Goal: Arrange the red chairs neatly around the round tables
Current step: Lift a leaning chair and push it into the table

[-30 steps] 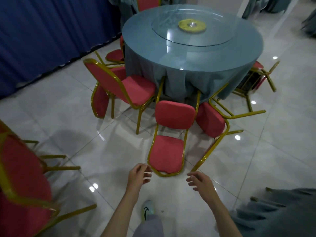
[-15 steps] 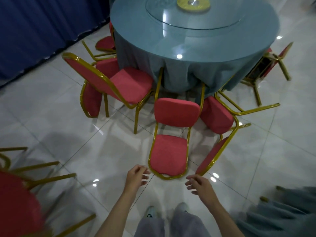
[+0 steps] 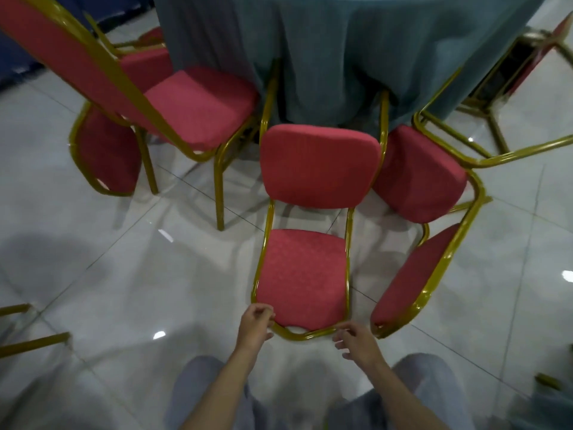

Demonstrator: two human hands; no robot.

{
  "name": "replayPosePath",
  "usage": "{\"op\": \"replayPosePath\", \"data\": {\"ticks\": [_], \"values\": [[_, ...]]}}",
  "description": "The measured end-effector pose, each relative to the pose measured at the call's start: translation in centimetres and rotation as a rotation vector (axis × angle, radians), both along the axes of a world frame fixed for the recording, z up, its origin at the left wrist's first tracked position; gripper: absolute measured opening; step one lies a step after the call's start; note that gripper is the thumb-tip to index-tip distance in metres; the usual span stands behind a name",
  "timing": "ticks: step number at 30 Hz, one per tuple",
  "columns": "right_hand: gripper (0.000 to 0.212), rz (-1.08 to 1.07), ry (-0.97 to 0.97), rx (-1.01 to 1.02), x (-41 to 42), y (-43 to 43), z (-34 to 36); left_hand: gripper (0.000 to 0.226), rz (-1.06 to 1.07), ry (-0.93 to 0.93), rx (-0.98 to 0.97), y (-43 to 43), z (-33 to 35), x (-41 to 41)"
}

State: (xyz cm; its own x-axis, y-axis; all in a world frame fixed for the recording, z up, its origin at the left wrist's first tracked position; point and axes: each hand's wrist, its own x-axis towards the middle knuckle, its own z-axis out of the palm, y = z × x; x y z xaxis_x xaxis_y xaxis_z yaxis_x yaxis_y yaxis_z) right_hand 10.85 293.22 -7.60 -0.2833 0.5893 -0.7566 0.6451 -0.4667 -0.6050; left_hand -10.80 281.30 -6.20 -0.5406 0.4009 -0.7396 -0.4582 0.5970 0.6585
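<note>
A red chair with a gold frame (image 3: 302,274) lies tipped on its back in front of me, backrest flat on the floor and seat (image 3: 319,166) standing up against the round table's teal cloth (image 3: 341,57). My left hand (image 3: 254,325) curls its fingers round the near left corner of the backrest frame. At the frame's near right corner, my right hand (image 3: 356,341) touches the gold tube with loosely spread fingers. A second tipped chair (image 3: 415,277) lies just to the right, and an upright chair (image 3: 198,110) stands to the left.
Another red chair (image 3: 108,150) lies tipped behind the upright one. A further chair (image 3: 527,57) lies on its side at the far right by the table. Gold chair legs (image 3: 34,339) jut in at the left edge. Glossy white tiles (image 3: 124,290) cover the floor.
I have moved closer and bent down; both hands went forward from open air to the near edge of the tipped chair's backrest frame, and the left hand took hold of it.
</note>
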Motion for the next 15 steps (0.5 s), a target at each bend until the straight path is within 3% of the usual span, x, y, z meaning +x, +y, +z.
{"op": "replayPosePath", "data": {"ticks": [8,11,15], "values": [[0.006,-0.126,-0.051,-0.127,-0.3,-0.2,-21.6,0.002,0.127,-0.021,-0.096,1.1,-22.3,-0.2],[0.008,-0.148,-0.059,-0.181,0.2,-1.3,-26.2,0.007,0.190,-0.131,-0.129,0.9,-26.9,0.3],[0.017,-0.051,-0.123,-0.245,1.4,-2.7,-28.3,0.016,0.109,-0.193,-0.164,1.2,-29.2,1.6]]}}
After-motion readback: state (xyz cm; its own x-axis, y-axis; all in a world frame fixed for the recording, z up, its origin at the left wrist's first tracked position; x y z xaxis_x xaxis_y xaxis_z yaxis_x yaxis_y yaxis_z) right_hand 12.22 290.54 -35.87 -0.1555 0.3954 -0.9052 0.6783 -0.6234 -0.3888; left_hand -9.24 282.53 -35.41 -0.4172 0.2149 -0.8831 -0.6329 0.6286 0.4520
